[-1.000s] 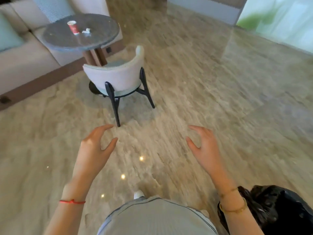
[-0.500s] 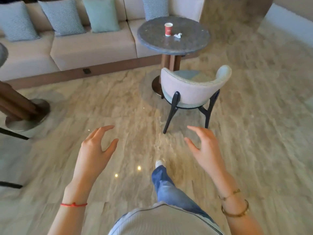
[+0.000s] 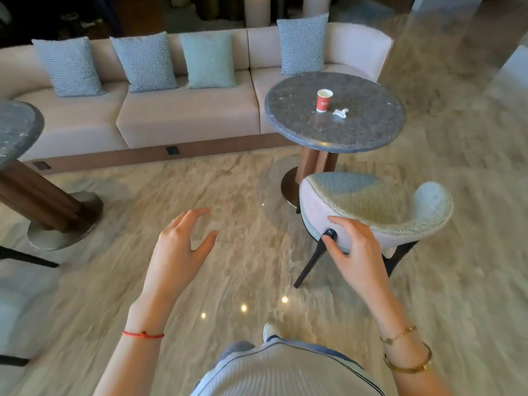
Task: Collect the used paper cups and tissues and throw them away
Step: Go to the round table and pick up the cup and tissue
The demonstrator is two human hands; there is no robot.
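Note:
A red paper cup (image 3: 324, 100) stands upright near the middle of a round dark stone table (image 3: 300, 124). Just right of the cup lies a small crumpled white tissue (image 3: 341, 112). Both of my hands hang in the air well short of that table, holding nothing. My left hand (image 3: 180, 252) is over bare floor with its fingers spread and relaxed. My right hand (image 3: 355, 254) has loosely bent fingers and appears in front of the back of a chair; whether it touches the chair I cannot tell.
A pale upholstered chair (image 3: 400, 212) with dark legs stands between me and the table. A long beige sofa (image 3: 171, 115) with several cushions runs behind. A second round table (image 3: 14, 130) on a wooden pedestal is at the left edge. Polished marble floor (image 3: 228, 252) lies ahead.
The view has swung and moved closer to the table with the cup and tissue. The chair is now right by my right hand. A black bag seen at lower right earlier is out of view.

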